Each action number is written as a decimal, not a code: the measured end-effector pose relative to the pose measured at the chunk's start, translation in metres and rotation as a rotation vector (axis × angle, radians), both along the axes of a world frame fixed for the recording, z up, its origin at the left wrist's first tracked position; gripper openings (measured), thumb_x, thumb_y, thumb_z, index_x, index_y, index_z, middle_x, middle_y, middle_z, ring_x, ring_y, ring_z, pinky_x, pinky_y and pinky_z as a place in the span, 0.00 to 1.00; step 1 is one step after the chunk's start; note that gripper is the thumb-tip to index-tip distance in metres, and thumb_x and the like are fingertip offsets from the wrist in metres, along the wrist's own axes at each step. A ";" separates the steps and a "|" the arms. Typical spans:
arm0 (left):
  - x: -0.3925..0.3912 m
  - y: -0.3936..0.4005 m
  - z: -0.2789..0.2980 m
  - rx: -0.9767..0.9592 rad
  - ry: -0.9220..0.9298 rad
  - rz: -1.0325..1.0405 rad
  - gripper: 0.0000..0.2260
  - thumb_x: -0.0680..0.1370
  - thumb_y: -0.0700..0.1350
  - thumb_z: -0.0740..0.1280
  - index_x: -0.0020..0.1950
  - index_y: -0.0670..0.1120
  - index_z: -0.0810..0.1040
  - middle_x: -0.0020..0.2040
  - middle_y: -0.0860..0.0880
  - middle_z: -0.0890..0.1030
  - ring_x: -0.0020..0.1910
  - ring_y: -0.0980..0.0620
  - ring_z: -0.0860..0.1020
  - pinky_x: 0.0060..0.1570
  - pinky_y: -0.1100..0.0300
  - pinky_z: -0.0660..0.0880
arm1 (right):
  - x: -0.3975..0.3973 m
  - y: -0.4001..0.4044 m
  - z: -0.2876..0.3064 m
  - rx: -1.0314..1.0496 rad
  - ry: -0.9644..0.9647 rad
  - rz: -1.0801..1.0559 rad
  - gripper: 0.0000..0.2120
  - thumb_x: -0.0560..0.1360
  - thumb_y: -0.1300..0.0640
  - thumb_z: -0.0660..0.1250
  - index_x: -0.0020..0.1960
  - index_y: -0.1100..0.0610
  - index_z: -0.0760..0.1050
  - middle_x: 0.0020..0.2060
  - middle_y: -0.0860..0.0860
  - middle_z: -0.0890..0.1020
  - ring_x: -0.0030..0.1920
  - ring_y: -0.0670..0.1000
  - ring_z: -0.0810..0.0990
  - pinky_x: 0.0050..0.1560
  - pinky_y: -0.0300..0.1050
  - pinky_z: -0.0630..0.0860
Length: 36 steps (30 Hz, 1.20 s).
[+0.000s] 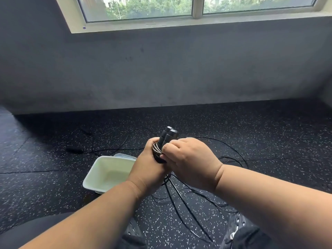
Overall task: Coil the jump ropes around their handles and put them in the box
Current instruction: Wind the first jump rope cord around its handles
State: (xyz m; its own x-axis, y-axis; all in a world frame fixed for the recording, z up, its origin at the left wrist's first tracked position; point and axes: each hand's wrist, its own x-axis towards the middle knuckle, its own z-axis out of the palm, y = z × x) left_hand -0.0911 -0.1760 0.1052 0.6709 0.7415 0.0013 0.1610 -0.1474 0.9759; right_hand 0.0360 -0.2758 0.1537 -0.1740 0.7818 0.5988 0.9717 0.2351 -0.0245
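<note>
Left hand [150, 166] grips the pair of handles [166, 139] from the left; right hand [188, 159] pinches the cord turns [156, 147] wound on them, from the right. Handle ends stick up and away beyond the grip. Box [100, 177] on the floor [251, 133], below-left of the grip. Loose cord [183, 198] hangs under the grip and spreads on the floor toward the person and rightward. Second rope [75, 150] lies on the floor farther left, behind the box. Wall [161, 72] and window [179, 11] far behind.

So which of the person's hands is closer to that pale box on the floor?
Left. The left hand, gripping the paired handles, hangs over the box's right edge. The right hand, fingers pinching the cord at the handles, sits further right, apart from the box.
</note>
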 end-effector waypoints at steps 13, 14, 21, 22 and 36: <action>-0.003 -0.017 0.026 0.417 0.136 -0.009 0.47 0.71 0.52 0.74 0.81 0.59 0.47 0.64 0.85 0.64 0.48 0.79 0.74 0.48 0.81 0.65 | -0.005 0.005 0.029 -0.302 0.700 -0.322 0.11 0.75 0.47 0.75 0.37 0.51 0.78 0.31 0.45 0.80 0.35 0.47 0.77 0.38 0.46 0.75; -0.003 -0.016 0.026 0.439 0.130 -0.002 0.45 0.72 0.52 0.75 0.82 0.59 0.49 0.67 0.83 0.64 0.49 0.80 0.73 0.50 0.83 0.64 | -0.003 0.006 0.028 -0.311 0.828 -0.295 0.11 0.73 0.49 0.77 0.37 0.51 0.80 0.32 0.45 0.81 0.35 0.46 0.79 0.40 0.45 0.76; 0.004 -0.002 0.027 0.126 -0.118 0.122 0.37 0.66 0.48 0.77 0.70 0.70 0.68 0.56 0.50 0.86 0.53 0.42 0.85 0.55 0.37 0.81 | -0.004 0.002 0.018 -0.169 1.279 -0.150 0.15 0.70 0.49 0.79 0.40 0.53 0.74 0.31 0.46 0.77 0.32 0.45 0.73 0.36 0.46 0.73; 0.004 0.002 0.030 0.086 -0.170 0.141 0.36 0.66 0.48 0.77 0.69 0.68 0.70 0.56 0.50 0.85 0.53 0.43 0.84 0.58 0.37 0.81 | -0.005 -0.001 0.016 -0.186 1.285 -0.167 0.16 0.71 0.46 0.78 0.43 0.53 0.74 0.32 0.46 0.76 0.32 0.44 0.72 0.36 0.44 0.72; -0.008 0.026 0.028 -0.160 -0.363 0.237 0.25 0.79 0.34 0.71 0.71 0.52 0.69 0.48 0.58 0.83 0.43 0.63 0.80 0.44 0.67 0.78 | -0.044 -0.021 0.010 -0.631 0.754 -0.133 0.20 0.86 0.44 0.55 0.40 0.54 0.68 0.34 0.48 0.75 0.36 0.50 0.73 0.42 0.53 0.71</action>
